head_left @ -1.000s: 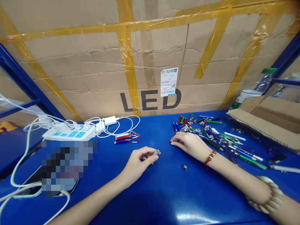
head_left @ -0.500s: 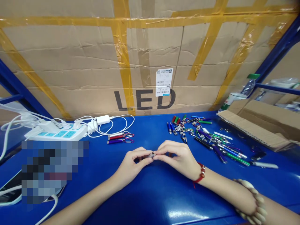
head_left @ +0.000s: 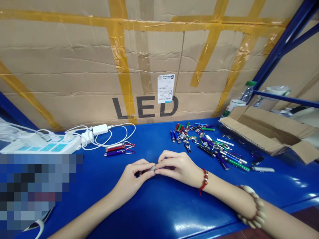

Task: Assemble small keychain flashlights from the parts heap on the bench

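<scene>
Both hands meet over the blue table, fingertips together on a small silver-grey cylindrical piece (head_left: 153, 168), largely covered by fingers. My left hand (head_left: 133, 176) pinches its body between thumb and fingers. The thumb and fingers of my right hand (head_left: 180, 167) close on its right end; what exactly they grip there is hidden. Beyond the left hand lie keychain flashlights with carabiner clips: a red one (head_left: 115, 148) and a purple one (head_left: 114, 153), with a silver one along the red one's far side.
A heap of pen-like metal tubes (head_left: 221, 159) and small parts spreads to the right. Farther right sits an open cardboard box (head_left: 259, 131), near a bottle (head_left: 246, 93). At left are a power strip (head_left: 62, 144) and white cables. A big taped carton (head_left: 87, 73) stands behind.
The view has swung rightward, so everything appears farther left. Both hands stay joined at the piece; its dark end, visible before, is now covered by my right fingertips.
</scene>
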`<act>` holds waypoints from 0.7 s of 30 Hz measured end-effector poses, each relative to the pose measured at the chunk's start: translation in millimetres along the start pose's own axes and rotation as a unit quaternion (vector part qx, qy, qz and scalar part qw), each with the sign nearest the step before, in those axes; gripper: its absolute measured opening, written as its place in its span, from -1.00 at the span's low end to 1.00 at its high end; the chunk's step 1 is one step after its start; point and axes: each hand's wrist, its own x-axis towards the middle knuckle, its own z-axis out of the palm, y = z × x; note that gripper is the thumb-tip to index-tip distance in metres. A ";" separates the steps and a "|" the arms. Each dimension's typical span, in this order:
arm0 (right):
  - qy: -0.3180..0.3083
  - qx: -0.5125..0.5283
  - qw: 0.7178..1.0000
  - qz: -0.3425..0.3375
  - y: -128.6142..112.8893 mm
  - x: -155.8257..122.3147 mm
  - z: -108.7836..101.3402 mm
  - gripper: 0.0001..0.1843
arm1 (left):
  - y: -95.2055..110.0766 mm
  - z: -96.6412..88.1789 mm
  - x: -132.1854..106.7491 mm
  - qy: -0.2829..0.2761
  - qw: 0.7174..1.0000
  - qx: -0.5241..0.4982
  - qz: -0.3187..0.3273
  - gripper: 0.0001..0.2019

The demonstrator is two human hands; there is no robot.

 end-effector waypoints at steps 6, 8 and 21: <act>-0.018 0.007 1.000 0.018 0.6 -0.1 -5.9 -0.79 | -2.4 0.1 0.7 0.017 1.000 0.006 0.010 -0.75; -0.035 0.001 0.999 0.029 2.2 0.1 -10.0 -0.75 | -3.6 -0.3 1.8 0.040 0.999 -0.002 0.002 -0.73; -0.270 0.018 0.952 0.146 11.5 2.4 -28.4 -0.61 | -1.7 -0.5 4.3 0.066 0.996 -0.038 -0.041 -0.68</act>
